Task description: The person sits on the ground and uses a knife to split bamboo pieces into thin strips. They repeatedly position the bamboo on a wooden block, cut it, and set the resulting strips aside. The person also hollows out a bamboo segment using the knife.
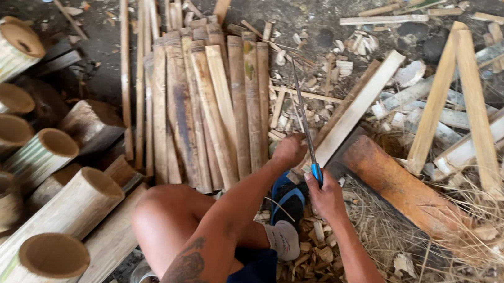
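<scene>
My right hand (324, 198) grips the blue handle of a long, thin-bladed knife (304, 119). Its blade points away from me over the bamboo slats. My left hand (289, 150) is closed in a fist just left of the blade, apparently around a narrow bamboo piece that the fingers mostly hide. A pale split slat (358, 106) lies right beside the blade. A fan of flat brown bamboo slats (206, 105) lies on the ground ahead of my left hand. My bare knee (160, 213) and a blue sandal (288, 200) are below the hands.
Several cut bamboo tube sections (44, 157) are stacked on the left. A reddish wooden block (400, 188) lies to the right, with long pale slats (456, 100) leaning over it. Shavings, chips and dry fibres (477, 259) cover the ground on the right.
</scene>
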